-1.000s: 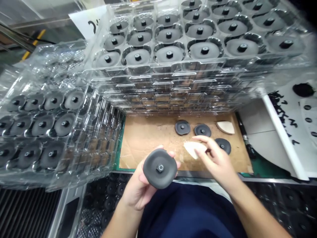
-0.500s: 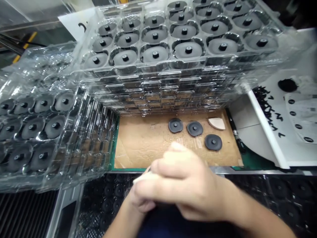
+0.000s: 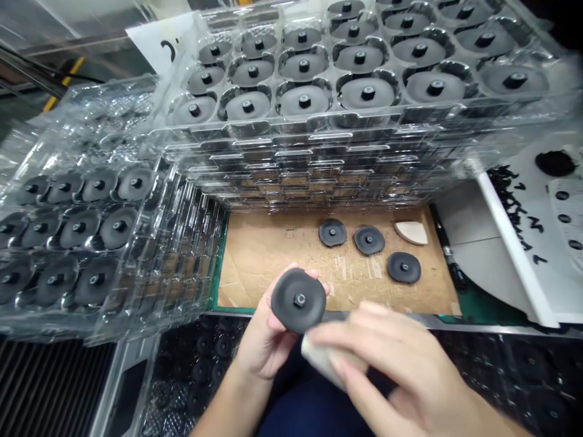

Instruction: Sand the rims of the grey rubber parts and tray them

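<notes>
While my left forearm slants up from seven o'clock, my left hand (image 3: pixel 262 346) curls partly closed beneath a matte, dark, rounded disc (image 3: pixel 291 314), gripping it by the edge with its hub facing up at me. My right hand (image 3: pixel 396 358), blurred, reaches in from four o'clock, thumb and fingers pinched on a pale pad (image 3: pixel 321 358) at the disc's five o'clock; I cannot tell whether the two touch. Beyond, on scuffed brown cardboard (image 3: pixel 268 255), three similar discs (image 3: pixel 404 267) lie between one and three o'clock, a pale wedge (image 3: pixel 412 232) at two. Clear plastic trays (image 3: pixel 296 128) holding discs stack up at twelve, with another stack (image 3: pixel 146 261) around nine.
</notes>
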The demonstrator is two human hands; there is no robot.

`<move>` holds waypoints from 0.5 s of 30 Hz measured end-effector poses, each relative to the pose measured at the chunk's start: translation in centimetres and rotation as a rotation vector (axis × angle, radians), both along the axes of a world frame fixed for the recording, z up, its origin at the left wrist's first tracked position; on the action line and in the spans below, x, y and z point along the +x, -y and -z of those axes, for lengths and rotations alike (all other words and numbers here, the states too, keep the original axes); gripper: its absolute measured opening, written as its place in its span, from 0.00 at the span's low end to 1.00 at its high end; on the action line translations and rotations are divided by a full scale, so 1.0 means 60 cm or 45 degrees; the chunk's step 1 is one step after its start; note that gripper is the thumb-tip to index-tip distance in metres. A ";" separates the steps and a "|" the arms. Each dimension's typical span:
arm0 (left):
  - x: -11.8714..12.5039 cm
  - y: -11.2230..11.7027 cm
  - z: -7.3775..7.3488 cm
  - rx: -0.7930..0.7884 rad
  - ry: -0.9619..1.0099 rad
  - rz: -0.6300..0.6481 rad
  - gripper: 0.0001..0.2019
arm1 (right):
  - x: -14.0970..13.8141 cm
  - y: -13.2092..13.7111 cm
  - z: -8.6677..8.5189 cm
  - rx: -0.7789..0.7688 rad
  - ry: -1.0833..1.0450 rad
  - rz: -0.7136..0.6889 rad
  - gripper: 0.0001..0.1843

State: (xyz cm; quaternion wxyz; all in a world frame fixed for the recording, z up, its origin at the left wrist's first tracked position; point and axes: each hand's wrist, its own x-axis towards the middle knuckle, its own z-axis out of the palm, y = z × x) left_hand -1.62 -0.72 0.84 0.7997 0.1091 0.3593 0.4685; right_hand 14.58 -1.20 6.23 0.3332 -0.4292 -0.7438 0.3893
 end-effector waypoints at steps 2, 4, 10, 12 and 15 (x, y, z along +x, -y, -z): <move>-0.001 -0.002 -0.002 -0.002 0.039 -0.031 0.24 | 0.014 0.007 0.017 -0.310 -0.259 -0.054 0.10; 0.001 -0.002 -0.003 0.013 0.032 -0.036 0.25 | 0.027 0.006 0.035 -0.487 -0.346 0.149 0.09; 0.011 0.000 -0.003 0.053 -0.035 -0.034 0.26 | 0.008 -0.008 0.027 -0.017 -0.054 0.605 0.15; 0.011 0.002 -0.002 0.049 -0.074 -0.027 0.25 | -0.013 -0.010 0.013 0.261 -0.023 0.436 0.16; 0.007 0.006 0.002 0.008 -0.074 -0.043 0.23 | -0.035 -0.014 0.003 0.224 -0.001 0.073 0.14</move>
